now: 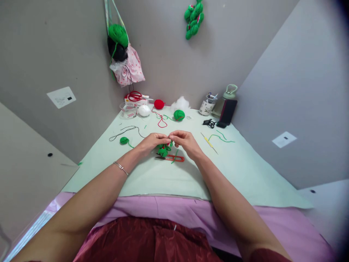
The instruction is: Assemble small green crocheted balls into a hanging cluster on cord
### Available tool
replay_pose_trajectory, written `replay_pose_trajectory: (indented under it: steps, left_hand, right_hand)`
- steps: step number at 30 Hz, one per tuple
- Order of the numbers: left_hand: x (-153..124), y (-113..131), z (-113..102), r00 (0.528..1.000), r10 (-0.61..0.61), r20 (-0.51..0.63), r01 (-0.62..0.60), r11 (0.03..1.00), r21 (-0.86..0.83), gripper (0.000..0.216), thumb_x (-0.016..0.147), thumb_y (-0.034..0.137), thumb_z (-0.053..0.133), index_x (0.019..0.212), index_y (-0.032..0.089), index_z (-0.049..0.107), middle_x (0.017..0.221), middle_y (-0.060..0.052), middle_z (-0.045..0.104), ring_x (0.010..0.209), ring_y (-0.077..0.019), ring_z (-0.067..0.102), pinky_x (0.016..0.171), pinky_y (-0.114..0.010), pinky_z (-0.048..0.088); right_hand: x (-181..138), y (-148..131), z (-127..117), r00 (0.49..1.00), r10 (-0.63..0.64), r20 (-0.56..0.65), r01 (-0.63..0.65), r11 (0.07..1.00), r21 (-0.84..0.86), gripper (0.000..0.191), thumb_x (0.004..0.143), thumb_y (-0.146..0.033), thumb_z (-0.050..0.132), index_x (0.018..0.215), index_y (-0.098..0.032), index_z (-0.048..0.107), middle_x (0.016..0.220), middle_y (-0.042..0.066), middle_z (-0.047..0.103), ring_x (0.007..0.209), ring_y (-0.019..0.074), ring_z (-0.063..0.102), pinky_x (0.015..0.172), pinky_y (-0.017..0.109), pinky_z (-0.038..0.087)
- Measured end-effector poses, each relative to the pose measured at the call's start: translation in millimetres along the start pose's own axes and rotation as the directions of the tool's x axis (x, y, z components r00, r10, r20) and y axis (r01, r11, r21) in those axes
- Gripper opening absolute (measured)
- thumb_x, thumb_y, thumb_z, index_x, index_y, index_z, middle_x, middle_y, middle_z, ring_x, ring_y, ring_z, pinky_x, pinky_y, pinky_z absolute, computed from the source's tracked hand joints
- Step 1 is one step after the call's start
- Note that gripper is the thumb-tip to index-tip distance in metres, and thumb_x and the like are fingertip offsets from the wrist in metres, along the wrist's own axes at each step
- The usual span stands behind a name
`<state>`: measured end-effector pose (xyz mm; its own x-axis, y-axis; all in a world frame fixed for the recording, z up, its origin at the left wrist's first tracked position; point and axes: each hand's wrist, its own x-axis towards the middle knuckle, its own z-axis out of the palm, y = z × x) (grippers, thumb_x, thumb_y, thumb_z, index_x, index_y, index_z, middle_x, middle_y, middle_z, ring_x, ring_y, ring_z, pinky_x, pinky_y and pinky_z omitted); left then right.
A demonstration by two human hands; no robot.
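Note:
My left hand (155,141) is closed, its thumb and fingers pinching the top of a small green and red crocheted piece (163,150). My right hand (185,141) meets it fingertip to fingertip, closed in a pinch on green yarn (171,143) by the piece; the exact grip is partly hidden by the fingers. Just below, orange-handled thread snips (178,158) lie on the table with a short green yarn end across them. Left of my hands sits a small green ball (124,141) with a strand running toward my left hand.
On the pale table (163,182) lie a yellow crochet hook (208,142), a black hair clip (209,123), a red yarn ball (159,104), a green yarn ball (179,115) and white stuffing (180,103). A phone (228,112) leans at the back right. Scissors (136,96) rest at the back left.

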<state>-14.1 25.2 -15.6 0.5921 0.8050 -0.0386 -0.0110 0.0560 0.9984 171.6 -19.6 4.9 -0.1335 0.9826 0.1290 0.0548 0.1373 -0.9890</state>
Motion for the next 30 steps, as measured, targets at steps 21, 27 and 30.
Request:
replay_pose_trajectory:
  steps: [21, 27, 30]
  left_hand:
    - [-2, 1, 12, 0.993, -0.011, 0.116, 0.004, 0.998, 0.058, 0.037, 0.069, 0.049, 0.079, 0.079, 0.015, 0.068, 0.073, -0.002, 0.06, 0.063, -0.0117, 0.049, 0.062, -0.026, 0.037]
    - [-2, 0, 7, 0.998, 0.03, 0.056, -0.031, 0.999, 0.032, 0.034, 0.071, 0.047, 0.078, 0.081, 0.016, 0.067, 0.078, -0.002, 0.062, 0.07, -0.0119, 0.052, 0.068, -0.026, 0.04]
    - [0, -1, 1, 0.998, 0.042, 0.042, -0.043, 0.999, 0.03, 0.033, 0.072, 0.047, 0.077, 0.083, 0.017, 0.068, 0.08, -0.003, 0.063, 0.071, -0.0124, 0.053, 0.069, -0.026, 0.04]
  right_hand:
    - [24, 20, -24, 0.882, 0.188, -0.432, -0.067, 0.958, 0.279, 0.024, 0.057, -0.029, 0.079, 0.064, -0.017, 0.059, 0.056, -0.005, 0.05, 0.051, 0.0066, 0.043, 0.052, 0.022, 0.039]
    - [27, 34, -42, 0.911, 0.126, -0.392, -0.145, 0.989, -0.018, 0.019, 0.059, -0.028, 0.077, 0.064, -0.016, 0.062, 0.055, -0.002, 0.055, 0.05, 0.0092, 0.046, 0.052, 0.025, 0.037]
    - [26, 36, -34, 0.921, -0.009, -0.39, -0.108, 0.955, -0.277, 0.02, 0.06, -0.027, 0.076, 0.07, -0.018, 0.062, 0.062, -0.002, 0.059, 0.053, 0.0107, 0.049, 0.055, 0.026, 0.039]
